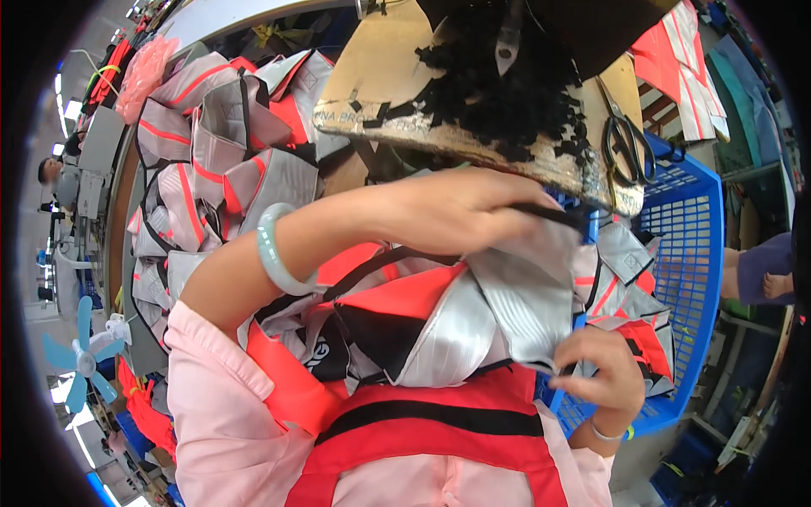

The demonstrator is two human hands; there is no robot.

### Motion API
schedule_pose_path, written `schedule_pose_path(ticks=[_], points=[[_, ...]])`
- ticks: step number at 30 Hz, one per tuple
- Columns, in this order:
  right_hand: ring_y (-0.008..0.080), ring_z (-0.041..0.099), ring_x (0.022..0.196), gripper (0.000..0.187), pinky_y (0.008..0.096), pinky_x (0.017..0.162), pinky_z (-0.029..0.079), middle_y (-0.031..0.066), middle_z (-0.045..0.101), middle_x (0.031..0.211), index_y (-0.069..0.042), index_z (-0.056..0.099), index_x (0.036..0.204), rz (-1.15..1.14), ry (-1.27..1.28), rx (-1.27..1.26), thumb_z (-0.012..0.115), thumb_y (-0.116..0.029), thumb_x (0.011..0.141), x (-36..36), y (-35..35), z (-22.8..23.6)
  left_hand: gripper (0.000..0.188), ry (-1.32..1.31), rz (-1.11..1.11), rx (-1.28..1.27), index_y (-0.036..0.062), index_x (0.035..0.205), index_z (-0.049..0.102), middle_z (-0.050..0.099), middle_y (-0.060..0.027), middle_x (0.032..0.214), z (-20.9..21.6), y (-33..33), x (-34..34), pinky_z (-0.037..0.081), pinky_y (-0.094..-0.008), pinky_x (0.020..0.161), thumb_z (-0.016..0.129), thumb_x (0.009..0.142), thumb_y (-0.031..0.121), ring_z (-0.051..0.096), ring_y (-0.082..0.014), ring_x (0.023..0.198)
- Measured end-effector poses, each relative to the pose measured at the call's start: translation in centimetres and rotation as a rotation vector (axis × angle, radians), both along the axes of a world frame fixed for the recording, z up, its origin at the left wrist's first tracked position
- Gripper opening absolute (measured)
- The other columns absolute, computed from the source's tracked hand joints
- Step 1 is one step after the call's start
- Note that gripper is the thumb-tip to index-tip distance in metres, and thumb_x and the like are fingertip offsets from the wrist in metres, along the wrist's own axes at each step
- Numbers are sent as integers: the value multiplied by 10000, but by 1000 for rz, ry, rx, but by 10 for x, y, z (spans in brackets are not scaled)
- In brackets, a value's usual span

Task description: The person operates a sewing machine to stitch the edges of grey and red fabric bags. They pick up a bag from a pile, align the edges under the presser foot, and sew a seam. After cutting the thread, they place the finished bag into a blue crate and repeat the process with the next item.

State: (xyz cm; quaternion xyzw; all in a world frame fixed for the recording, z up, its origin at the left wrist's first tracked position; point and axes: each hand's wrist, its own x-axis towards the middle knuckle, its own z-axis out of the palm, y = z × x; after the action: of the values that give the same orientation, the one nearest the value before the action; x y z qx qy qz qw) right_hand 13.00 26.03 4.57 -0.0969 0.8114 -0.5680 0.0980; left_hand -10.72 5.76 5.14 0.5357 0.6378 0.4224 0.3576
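Note:
Across my lap lies a sewn piece of silver-grey reflective fabric [515, 291] with orange-red panels and black edging. My left hand [477, 211], a pale bangle on its wrist, reaches across from the left. Its fingers, slightly blurred, close on the upper black-edged part of the piece. Lower down on the right, my right hand [601, 367] pinches the lower right corner of the same fabric between thumb and fingers. The silver part is stretched between both hands. A red apron [431, 422] with a black band shows below it.
A worn board [355, 93] ahead carries a heap of black scraps [498, 101] and black-handled scissors [627, 144]. Similar fabric pieces [203, 160] are piled at left. On the right stands a blue plastic basket [697, 228] with more pieces. A fan [84, 359] is far left.

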Motion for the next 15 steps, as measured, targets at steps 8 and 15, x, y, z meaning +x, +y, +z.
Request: schedule_pose_path(ticks=[8, 15], points=[[299, 621, 745, 345, 375, 662, 494, 154, 640, 1007, 22, 670, 1008, -178, 737, 851, 645, -101, 686, -6, -60, 44, 385, 76, -384, -258, 0, 1229, 553, 638, -183, 1061, 31, 86, 55, 465, -373, 875, 506, 904, 200, 602, -300, 975], [261, 613, 758, 275, 376, 645, 476, 98, 613, 884, -40, 646, 1022, -166, 449, 1237, 649, -123, 760, -43, -61, -10, 448, -3, -76, -252, 11, 1256, 562, 613, -171, 1212, 4, 74, 54, 419, -328, 981, 492, 940, 321, 563, -263, 1142]])
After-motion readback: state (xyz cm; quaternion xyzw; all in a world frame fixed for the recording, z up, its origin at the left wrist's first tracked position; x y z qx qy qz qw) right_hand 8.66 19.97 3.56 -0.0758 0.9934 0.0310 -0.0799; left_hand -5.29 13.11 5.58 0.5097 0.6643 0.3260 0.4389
